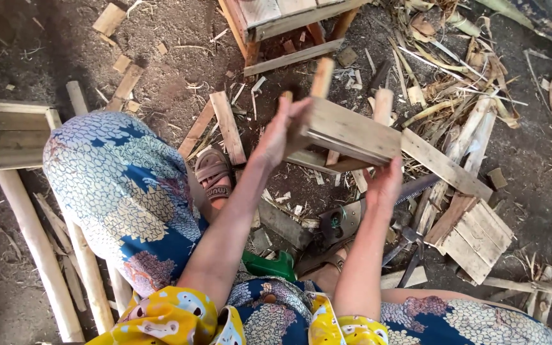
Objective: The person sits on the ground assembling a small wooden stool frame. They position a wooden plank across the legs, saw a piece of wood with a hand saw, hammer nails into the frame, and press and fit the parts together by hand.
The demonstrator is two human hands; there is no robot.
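Observation:
I hold a small unfinished wooden stool (351,131) up in front of me, tilted, its slatted seat facing me and its legs pointing away. My left hand (280,130) grips its left edge with the fingers curled over the wood. My right hand (384,183) holds it from underneath at the lower right corner. Below the stool a hand saw (378,207) lies on the dirt floor near my sandalled feet. A green tool handle (269,264) shows between my knees.
A slatted wooden panel (474,233) lies at the right. Another wooden frame (282,18) stands at the top, a wooden crate (4,133) at the left. Round poles (36,246), loose planks (227,126) and offcuts and dry husks (455,70) litter the ground.

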